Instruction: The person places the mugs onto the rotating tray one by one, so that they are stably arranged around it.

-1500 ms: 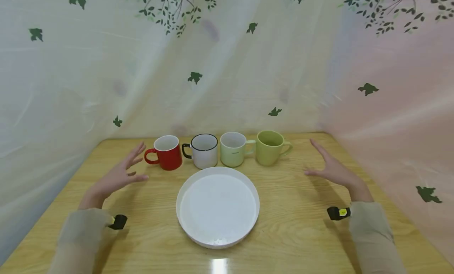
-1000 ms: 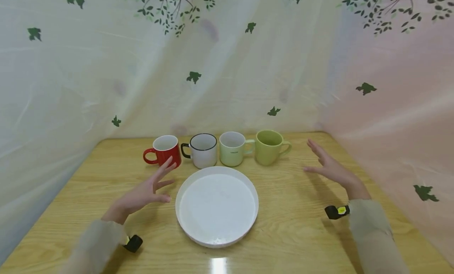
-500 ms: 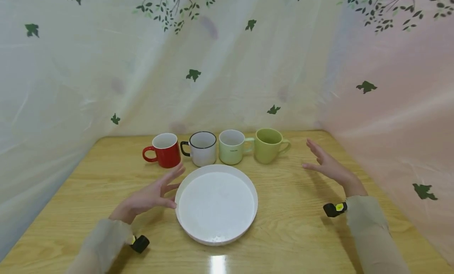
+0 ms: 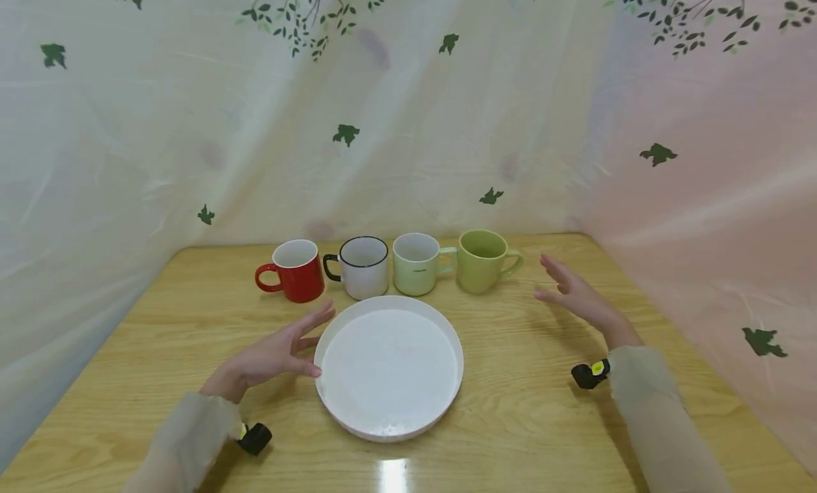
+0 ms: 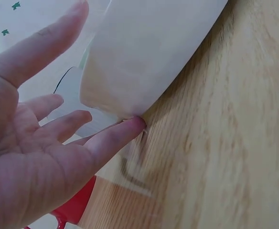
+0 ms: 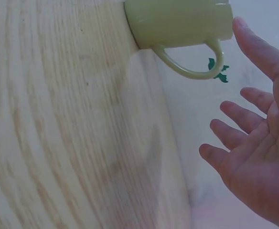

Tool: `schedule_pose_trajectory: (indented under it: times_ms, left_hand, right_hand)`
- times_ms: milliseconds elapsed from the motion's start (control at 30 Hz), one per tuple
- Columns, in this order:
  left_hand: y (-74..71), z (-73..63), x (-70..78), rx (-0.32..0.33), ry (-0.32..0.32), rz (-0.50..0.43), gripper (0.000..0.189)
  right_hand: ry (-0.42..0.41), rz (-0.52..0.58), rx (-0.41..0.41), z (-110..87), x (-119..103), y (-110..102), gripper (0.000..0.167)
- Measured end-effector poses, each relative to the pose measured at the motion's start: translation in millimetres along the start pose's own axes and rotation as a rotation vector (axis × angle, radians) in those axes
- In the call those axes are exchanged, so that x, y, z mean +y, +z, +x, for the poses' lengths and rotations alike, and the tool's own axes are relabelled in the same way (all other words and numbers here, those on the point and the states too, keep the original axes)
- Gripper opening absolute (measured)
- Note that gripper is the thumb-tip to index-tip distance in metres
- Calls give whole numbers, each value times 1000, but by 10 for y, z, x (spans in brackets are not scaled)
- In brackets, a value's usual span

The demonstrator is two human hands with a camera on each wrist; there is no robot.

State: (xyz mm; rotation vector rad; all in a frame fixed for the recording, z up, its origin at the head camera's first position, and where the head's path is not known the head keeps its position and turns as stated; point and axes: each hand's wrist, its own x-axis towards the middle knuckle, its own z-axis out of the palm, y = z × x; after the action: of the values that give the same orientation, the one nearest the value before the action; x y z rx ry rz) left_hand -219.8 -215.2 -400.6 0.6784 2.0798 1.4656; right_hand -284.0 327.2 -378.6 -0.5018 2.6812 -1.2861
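A round white tray (image 4: 391, 372) with a low rim lies on the wooden table. At its left rim is my left hand (image 4: 271, 355), fingers spread and thumb tip right at the edge; the left wrist view shows a fingertip (image 5: 138, 123) by the foot of the tray's wall (image 5: 139, 52). My right hand (image 4: 581, 298) hovers with parted fingers to the right of the olive-green mug (image 4: 480, 262), holding nothing. The right wrist view has that mug's handle (image 6: 197, 75) beyond the spread fingers.
Behind the tray, a red mug (image 4: 301, 277), a white black-rimmed mug (image 4: 367, 277), a pale green mug (image 4: 416, 273) and the olive one stand in a row. Handles of the left two point left, the others right. A printed curtain (image 4: 408, 124) closes off the table's (image 4: 510, 422) back and sides.
My left hand has come from beside the red mug, rightward and nearer, to the tray's left rim. My right hand has shifted slightly left. Mugs and tray keep their places.
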Motion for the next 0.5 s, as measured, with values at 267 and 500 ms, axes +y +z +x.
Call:
schedule_pose_trajectory:
  times_ms: [267, 500]
  left_hand:
    - [-8, -21, -21, 6, -17, 23, 104]
    - [-19, -41, -55, -26, 8, -31, 101]
  right_hand:
    - [-9, 9, 53, 119, 29, 99, 81]
    - [-23, 29, 158, 250, -20, 187, 75]
